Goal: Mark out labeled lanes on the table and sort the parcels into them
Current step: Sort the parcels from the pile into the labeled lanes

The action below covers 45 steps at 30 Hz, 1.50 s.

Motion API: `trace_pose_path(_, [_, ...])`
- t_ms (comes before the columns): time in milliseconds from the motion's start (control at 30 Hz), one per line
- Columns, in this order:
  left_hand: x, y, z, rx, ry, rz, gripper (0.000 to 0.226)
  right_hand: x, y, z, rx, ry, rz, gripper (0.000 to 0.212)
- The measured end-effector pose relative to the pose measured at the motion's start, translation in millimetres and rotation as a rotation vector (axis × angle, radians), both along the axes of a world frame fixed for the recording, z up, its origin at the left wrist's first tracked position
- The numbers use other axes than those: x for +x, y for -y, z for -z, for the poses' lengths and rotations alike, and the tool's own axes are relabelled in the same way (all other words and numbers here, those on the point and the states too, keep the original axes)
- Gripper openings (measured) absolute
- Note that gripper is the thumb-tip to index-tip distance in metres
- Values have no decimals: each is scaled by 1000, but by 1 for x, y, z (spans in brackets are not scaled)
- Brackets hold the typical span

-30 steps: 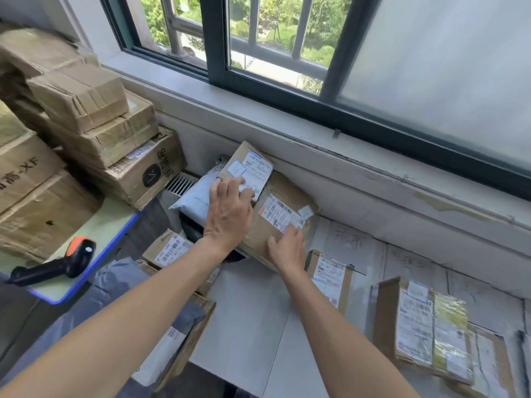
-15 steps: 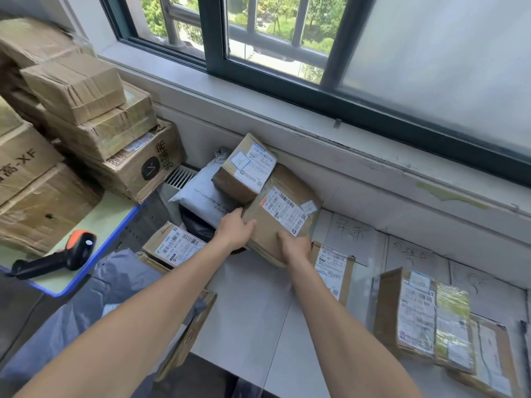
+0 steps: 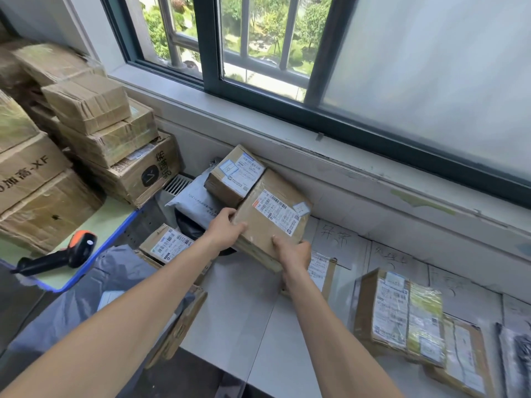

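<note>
A flat brown cardboard parcel (image 3: pixel 273 214) with a white shipping label lies tilted at the left end of the white table (image 3: pixel 235 311). My left hand (image 3: pixel 227 226) grips its near left corner. My right hand (image 3: pixel 293 251) holds its near right edge, thumb on top. A smaller labeled box (image 3: pixel 234 173) leans against the wall just behind it, resting on a grey mailer bag (image 3: pixel 195 199). Paper lane labels (image 3: pixel 336 237) with handwritten characters lie along the wall side of the table. Labeled parcels (image 3: pixel 399 314) lie in the lanes to the right.
Stacked cardboard cartons (image 3: pixel 100 130) stand on a green desk (image 3: pixel 94 225) at the left, with an orange and black barcode scanner (image 3: pixel 66 251) on it. A labeled box (image 3: pixel 169 244) and grey bags (image 3: pixel 94 285) fill the gap below. A small parcel (image 3: pixel 321 268) lies beside my right wrist.
Both hands slid from the top of the parcels down to the flat parcel's near edge and took hold of it. The view tilted upward slightly.
</note>
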<state>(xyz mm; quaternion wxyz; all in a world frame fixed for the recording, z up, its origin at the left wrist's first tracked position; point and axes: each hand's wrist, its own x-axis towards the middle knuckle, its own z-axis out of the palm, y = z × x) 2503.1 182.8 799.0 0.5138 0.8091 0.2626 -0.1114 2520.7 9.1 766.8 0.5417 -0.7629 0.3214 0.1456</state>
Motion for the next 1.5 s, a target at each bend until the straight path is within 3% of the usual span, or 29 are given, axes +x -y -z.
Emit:
trace_pose_path(333, [-20,30,-32,-243,23,-93,50,-23,49,-34,15,186,-53,96])
trace_pose_path(533, [-25,67,-45,-321,61,-84,44,-34,91,-50,-27,276,-61,94])
trace_pose_path(600, [-26,77,-51,-359,84,-69,45,-35,105,-55,-26,303,-49,88])
trace_pose_path(767, [-32,88,-65,-468,101,-14,41,-43,141,-71,98,372,72,37])
trace_pose_path(833, [-34,89,-70,-487,107,15,39,-44,155,-75,178,360,115,30])
trace_pose_path(1200, [-17,75,-110,-322,169,199,38,-65,156,-78,507,299,140,37])
trace_pose_path(1500, [-15,70,-118,-251,167,274,34,-76,148,-74,537,281,179,38])
